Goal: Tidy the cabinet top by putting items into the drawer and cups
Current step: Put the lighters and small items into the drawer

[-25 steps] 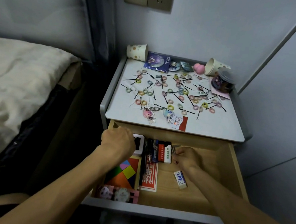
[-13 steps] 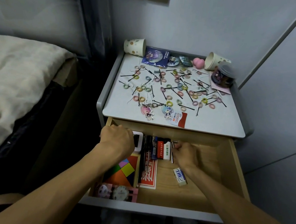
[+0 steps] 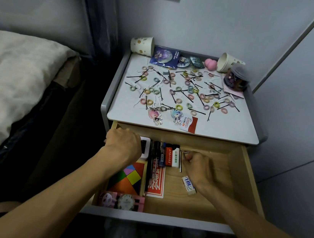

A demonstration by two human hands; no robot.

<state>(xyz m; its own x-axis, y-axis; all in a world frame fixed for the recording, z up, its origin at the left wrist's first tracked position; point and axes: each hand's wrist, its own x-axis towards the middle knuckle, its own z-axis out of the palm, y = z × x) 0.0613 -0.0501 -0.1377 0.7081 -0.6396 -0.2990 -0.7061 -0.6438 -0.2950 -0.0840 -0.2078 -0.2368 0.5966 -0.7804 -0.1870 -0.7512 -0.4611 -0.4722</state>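
Little has shifted: the view has tipped down slightly, and the right hand (image 3: pixel 198 168), flatter before, now curls its fingertips to pinch a small metal key (image 3: pixel 181 163) at the back of the open drawer (image 3: pixel 190 205). The cabinet top (image 3: pixel 231 126) is still strewn with hair ties (image 3: pixel 190 97) and pins (image 3: pixel 197 110), and both cups (image 3: pixel 143 45) lie tipped over. The left hand (image 3: pixel 123 145) curls onto a white gadget (image 3: pixel 145 147) in the drawer's back left. This looks like straightening the drawer; next, probably, comes righting a cup and gathering the ties.
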